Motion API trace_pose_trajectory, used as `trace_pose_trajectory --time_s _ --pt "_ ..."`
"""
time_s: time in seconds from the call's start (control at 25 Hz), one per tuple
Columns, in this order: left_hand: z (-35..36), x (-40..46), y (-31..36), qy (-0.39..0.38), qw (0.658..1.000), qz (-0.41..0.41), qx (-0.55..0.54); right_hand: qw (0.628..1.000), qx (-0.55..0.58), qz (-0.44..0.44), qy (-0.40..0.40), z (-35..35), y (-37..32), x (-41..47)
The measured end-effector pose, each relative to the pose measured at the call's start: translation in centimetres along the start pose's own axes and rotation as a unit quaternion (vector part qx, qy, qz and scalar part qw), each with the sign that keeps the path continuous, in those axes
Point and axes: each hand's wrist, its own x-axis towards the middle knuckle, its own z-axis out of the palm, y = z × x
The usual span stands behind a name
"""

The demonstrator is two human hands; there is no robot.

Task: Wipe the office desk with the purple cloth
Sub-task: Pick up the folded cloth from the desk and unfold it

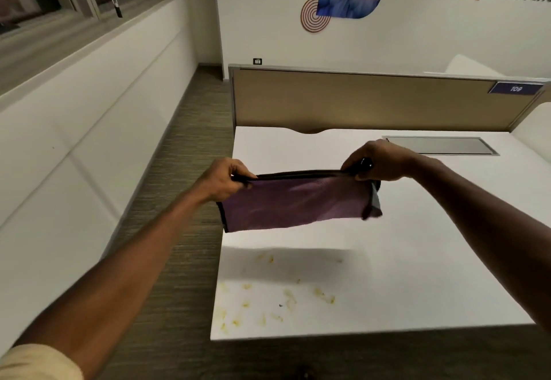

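Observation:
A purple cloth [295, 203] with a dark hem hangs stretched in the air above the white office desk [417, 260]. My left hand [225, 178] pinches its upper left corner. My right hand [377, 160] grips the upper right corner, where the cloth folds over and hangs down. The cloth casts a shadow on the desk below it. Yellowish crumbs and smears [286, 299] are scattered over the near left part of the desk, closer to me than the cloth.
A tan partition panel [372, 99] stands along the desk's far edge, with a blue number tag [515, 88]. A grey cable flap [438, 145] sits in the desk's far right. Carpeted floor [179, 200] runs along the desk's left side beside a white wall ledge.

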Motion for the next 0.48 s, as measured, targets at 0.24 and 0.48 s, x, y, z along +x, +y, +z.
trace_pose_trajectory --time_s 0.24,0.48 --pt "0.7 1.1 1.4 -0.228 0.939 -0.053 0.253 0.999 0.02 0.009 0.037 4.1 1.6 -2.5" --pt "2.1 2.1 1.4 -0.176 0.946 -0.062 0.264 0.996 0.008 0.033 0.087 6.1 2.8 -4.0"
